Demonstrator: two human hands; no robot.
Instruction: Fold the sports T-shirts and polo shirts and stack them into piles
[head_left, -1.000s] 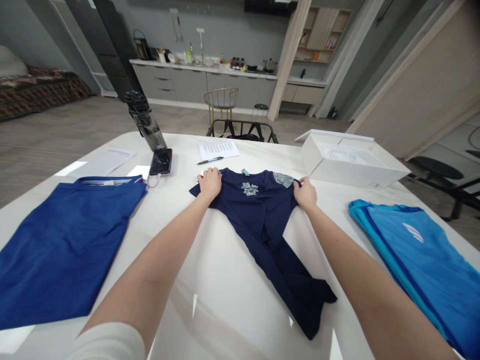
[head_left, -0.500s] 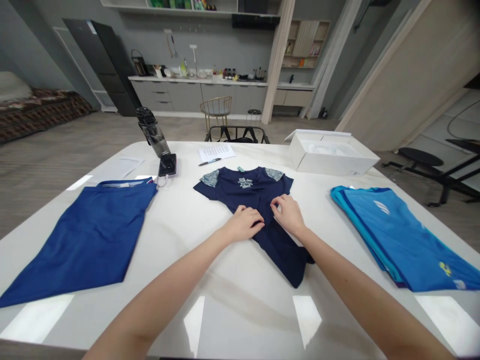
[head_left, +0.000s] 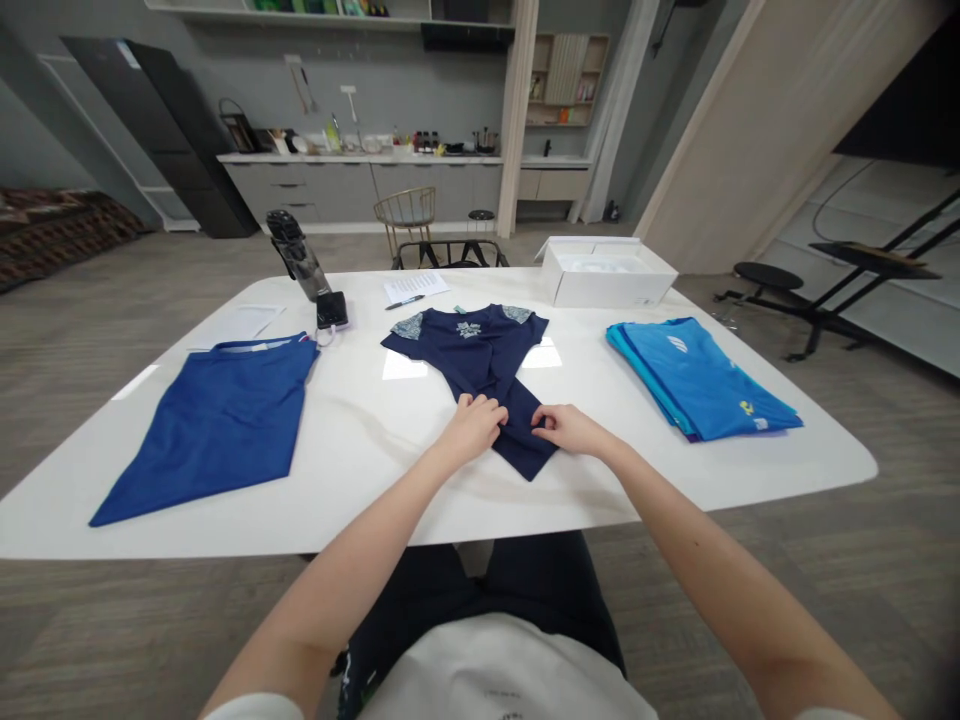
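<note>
A navy T-shirt (head_left: 472,352) with patterned grey-blue shoulders and a pale print below the neck lies on the white table, neck end away from me. Its lower half is narrowed and folded inward, with creases at the middle. My left hand (head_left: 472,430) rests on the left edge of this narrowed part, fingers curled and closed on the cloth. On the opposite edge, my right hand (head_left: 568,428) pinches the fabric between thumb and fingers. Parts of both hems are hidden beneath my fingers.
Left lies a blue garment (head_left: 217,425); right, a folded stack of bright blue clothes (head_left: 694,375). Behind stand a white open box (head_left: 611,280), a dark bottle (head_left: 298,255) and a phone (head_left: 331,310). A pen (head_left: 405,301) lies by a printed sheet (head_left: 431,284).
The view has tilted down and pulled back, showing my lap and the table's near edge. Both hands have come nearer the shirt's lower end, the right one now pinching its right edge.
</note>
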